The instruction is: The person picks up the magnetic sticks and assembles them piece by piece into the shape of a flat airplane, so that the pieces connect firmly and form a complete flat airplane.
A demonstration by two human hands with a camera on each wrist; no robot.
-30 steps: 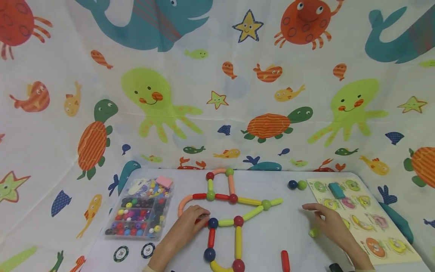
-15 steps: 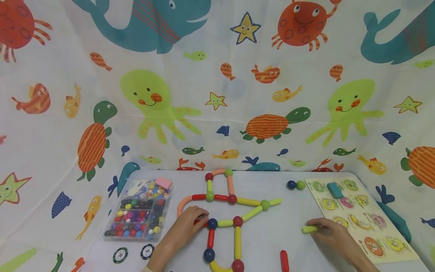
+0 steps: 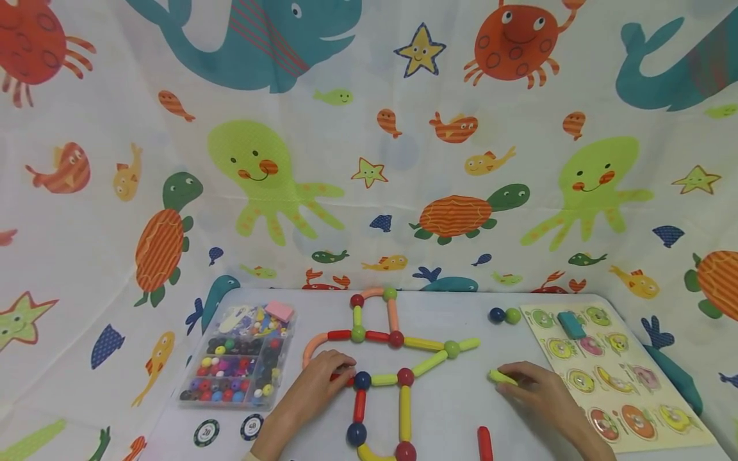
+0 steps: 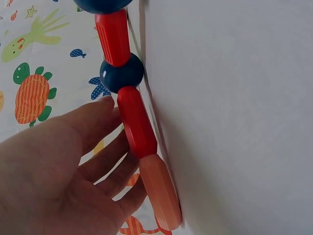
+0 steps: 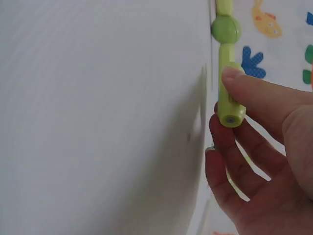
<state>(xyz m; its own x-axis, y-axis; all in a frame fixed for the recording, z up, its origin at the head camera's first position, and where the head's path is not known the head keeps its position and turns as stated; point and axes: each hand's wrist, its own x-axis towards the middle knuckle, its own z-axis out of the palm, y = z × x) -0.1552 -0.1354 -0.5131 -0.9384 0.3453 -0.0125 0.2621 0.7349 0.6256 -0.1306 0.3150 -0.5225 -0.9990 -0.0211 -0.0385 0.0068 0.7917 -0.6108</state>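
On the white table lies a connected figure of magnetic rods and balls. My left hand [image 3: 317, 387] holds a red magnetic rod [image 4: 138, 122] of it, thumb on one side and fingertips behind. That rod meets a dark blue ball [image 3: 362, 380] at one end and an orange curved rod [image 3: 311, 349] at the other. Right of the figure, my right hand [image 3: 536, 390] pinches a short yellow-green magnetic rod [image 5: 231, 105] between thumb and fingers, one end towards the camera in the right wrist view. A green ball [image 3: 451, 349] carrying a light green rod [image 3: 469, 344] lies to its upper left.
Left stands a divided clear box [image 3: 271, 403] of beads, with two round chips [image 3: 206, 433] before it. A loose red rod [image 3: 485, 443] lies near the front. A blue ball [image 3: 497, 315] and a green ball [image 3: 512, 315] sit beside a picture board [image 3: 686, 438] at right.
My right hand, which held nothing a second ago, has picked up the yellow-green magnetic rod from the table and carried it left towards the figure. The left hand stays put.
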